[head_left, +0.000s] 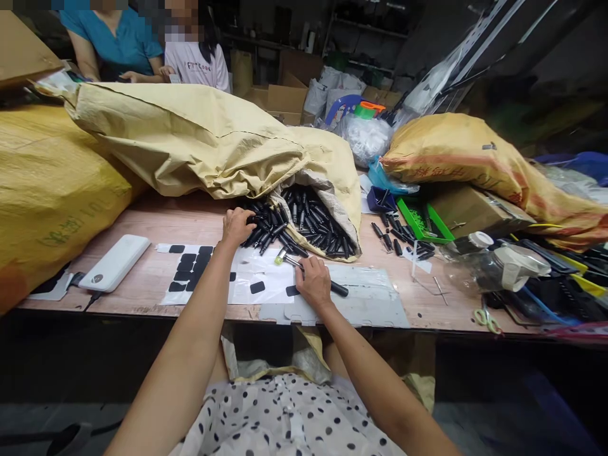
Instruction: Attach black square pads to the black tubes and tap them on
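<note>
My left hand (236, 227) is at the left edge of a pile of black pen-shaped tubes (304, 218) that spills from the mouth of a beige sack (199, 136). Its fingers curl around one of the tubes, partly hidden among the others. A small hammer (339, 289) with a yellowish-green and metal head lies in my right hand (313, 280), its black handle sticking out on the right. Below both hands is a white sheet (244, 272) bearing black rounded patches (192, 267), beside a grey board (365, 297).
A white power bank (114, 263) lies at left by a yellow sack (57, 202). Toward the right are a green tray (425, 221), a clear jug (498, 266), scissors (487, 320) and an orange-yellow sack (465, 152). Two people (114, 44) are behind the sacks.
</note>
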Available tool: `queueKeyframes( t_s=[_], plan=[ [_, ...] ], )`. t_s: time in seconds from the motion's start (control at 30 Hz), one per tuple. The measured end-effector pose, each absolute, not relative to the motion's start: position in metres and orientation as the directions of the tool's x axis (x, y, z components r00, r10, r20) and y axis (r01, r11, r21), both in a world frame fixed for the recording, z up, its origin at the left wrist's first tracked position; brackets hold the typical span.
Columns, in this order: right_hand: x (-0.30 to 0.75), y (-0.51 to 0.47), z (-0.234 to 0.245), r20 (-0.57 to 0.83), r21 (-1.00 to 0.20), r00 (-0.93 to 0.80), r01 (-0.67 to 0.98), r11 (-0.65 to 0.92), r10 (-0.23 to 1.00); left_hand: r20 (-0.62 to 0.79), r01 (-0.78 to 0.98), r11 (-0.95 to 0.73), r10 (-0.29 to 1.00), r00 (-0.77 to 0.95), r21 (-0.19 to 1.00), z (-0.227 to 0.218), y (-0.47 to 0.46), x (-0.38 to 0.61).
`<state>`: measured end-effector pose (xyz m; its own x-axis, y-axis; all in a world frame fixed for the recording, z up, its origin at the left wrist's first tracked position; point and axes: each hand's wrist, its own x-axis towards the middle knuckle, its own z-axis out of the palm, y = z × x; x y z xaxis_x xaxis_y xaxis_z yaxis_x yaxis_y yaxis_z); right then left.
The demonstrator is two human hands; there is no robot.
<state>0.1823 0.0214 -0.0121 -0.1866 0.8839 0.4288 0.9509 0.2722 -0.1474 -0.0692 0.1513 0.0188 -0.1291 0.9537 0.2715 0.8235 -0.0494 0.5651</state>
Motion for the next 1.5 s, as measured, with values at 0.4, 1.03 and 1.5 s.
queueKeyframes(
  t_s=[0.4,1.03,1.5],
  plan=[
    [0.180,0.023,-0.013,0.396,-0.156,-0.173,0.955,0.252,0.902,0.199,0.771,-0.157,0.979,0.040,0.617,0.021,0.044,-0.054],
    [0.186,0.008,0.003,0.432,-0.279,-0.121,0.925,0.260,0.894,0.197,0.724,-0.279,0.960,0.199,0.630,-0.003,0.004,-0.036],
    [0.187,-0.057,0.007,0.412,-0.478,-0.160,0.800,0.363,0.897,0.178,0.740,-0.264,0.965,0.195,0.619,-0.009,0.008,-0.035]
  ],
)
